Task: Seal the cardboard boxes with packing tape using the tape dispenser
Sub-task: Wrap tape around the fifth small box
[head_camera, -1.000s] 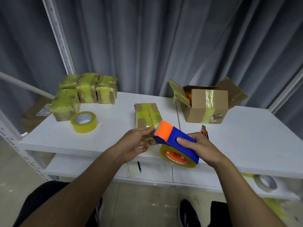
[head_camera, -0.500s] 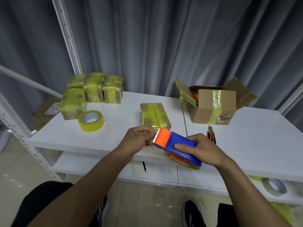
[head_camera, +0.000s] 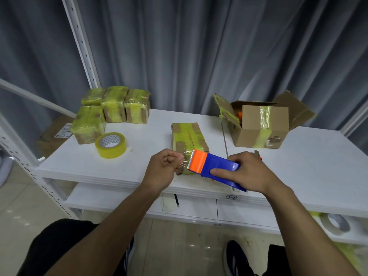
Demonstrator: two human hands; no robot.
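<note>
My right hand (head_camera: 250,172) grips a blue tape dispenser (head_camera: 217,168) with an orange head, held low over the front edge of the white table (head_camera: 151,156). My left hand (head_camera: 164,169) pinches the clear tape end just left of the dispenser's serrated blade. Directly behind both lies a small cardboard box (head_camera: 188,138) wrapped in yellowish tape; its near end is hidden by the dispenser and my left hand.
Several taped boxes (head_camera: 111,110) are grouped at the back left, with a yellow tape roll (head_camera: 111,145) before them. An open cardboard box (head_camera: 260,124) stands at the back right. An orange utility knife (head_camera: 258,155) peeks out behind my right hand. Another roll (head_camera: 335,224) lies on the lower shelf.
The dispenser has tipped down flatter over the table edge, hiding its roll. My left hand has drawn slightly left, and a short stretch of tape now shows between fingers and blade.
</note>
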